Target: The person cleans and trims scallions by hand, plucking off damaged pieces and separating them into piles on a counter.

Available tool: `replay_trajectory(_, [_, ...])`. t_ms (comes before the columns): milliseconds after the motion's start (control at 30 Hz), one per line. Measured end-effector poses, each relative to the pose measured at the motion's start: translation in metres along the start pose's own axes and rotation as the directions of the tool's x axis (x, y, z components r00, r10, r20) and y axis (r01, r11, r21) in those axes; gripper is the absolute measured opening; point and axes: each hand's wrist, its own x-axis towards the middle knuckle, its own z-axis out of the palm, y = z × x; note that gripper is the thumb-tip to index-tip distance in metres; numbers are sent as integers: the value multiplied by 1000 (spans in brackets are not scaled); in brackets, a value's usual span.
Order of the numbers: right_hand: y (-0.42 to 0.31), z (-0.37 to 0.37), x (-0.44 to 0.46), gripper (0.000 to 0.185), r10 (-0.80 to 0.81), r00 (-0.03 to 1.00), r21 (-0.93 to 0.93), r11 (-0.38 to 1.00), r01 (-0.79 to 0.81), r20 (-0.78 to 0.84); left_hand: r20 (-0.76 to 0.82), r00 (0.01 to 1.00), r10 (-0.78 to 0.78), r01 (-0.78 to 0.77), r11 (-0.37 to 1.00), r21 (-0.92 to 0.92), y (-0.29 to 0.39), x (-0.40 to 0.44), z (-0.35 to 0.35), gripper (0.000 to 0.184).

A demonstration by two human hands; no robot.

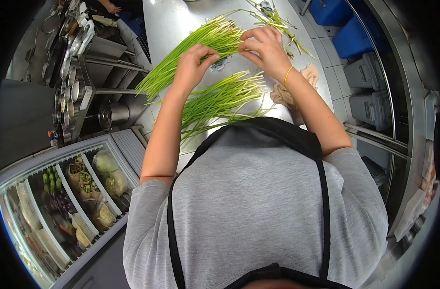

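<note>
Over the far bunch of long thin chives point(186, 58), my left hand point(195, 63) is closed in a pinch, thumb against fingers. My right hand point(268, 48), with a yellow band on its wrist, pinches near the pale ends of the same bunch. A green chive stalk point(228, 54) appears to run between the two pinches; its ends are hidden by my fingers. Nearer my body lies a second, looser bunch of chives point(220, 100), pale ends to the right. Neither hand touches it.
On the metal table point(167, 14), loose trimmings point(282, 24) lie at the far right and a crumpled beige cloth point(283, 95) beside my right forearm. A glass-topped fridge point(68, 207) with vegetables stands left. Blue bins point(352, 36) and grey bins point(367, 72) stand right. Another person's hand point(113, 8) shows top left.
</note>
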Motion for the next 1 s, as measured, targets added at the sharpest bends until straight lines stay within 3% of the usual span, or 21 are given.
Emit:
replay_trajectory(167, [-1, 6, 2, 7, 115, 993, 101, 989, -111, -34, -7, 1000, 7, -7, 1000, 3, 1, -1, 4, 15])
replay_trajectory(367, [57, 15, -7, 12, 347, 921, 237, 923, -302, -177, 12, 995, -99, 99, 995, -1, -16, -8, 2, 15])
replay_trajectory(533, [88, 3, -7, 15, 409, 889, 247, 901, -357, -208, 2, 990, -140, 140, 990, -22, -29, -14, -2, 15])
replay_trajectory(633, [97, -8, -1, 14, 405, 879, 161, 913, -374, -251, -39, 989, -144, 141, 987, -76, -35, -16, -4, 16])
replay_trajectory(733, [110, -15, 1, 17, 468, 836, 266, 877, -399, -288, -53, 985, -162, 158, 984, -78, -39, -17, -4, 16])
replay_trajectory(800, [114, -19, 7, 19, 270, 918, 63, 963, -264, -289, -46, 985, -166, 159, 978, -132, -41, -17, -4, 19])
replay_trajectory(833, [108, -20, 8, 19, 270, 918, 63, 963, -264, -290, -46, 985, -165, 158, 979, -132, -41, -17, -3, 19])
replay_trajectory(900, [86, -19, 10, 19, 372, 928, -216, 904, -368, -21, 9, 964, -264, 259, 939, -224, -40, -16, -1, 22])
replay_trajectory(1000, [64, -12, 13, 20, 273, 957, -316, 904, -289, -95, 113, 928, -356, 374, 880, -294, -29, -13, -2, 23])
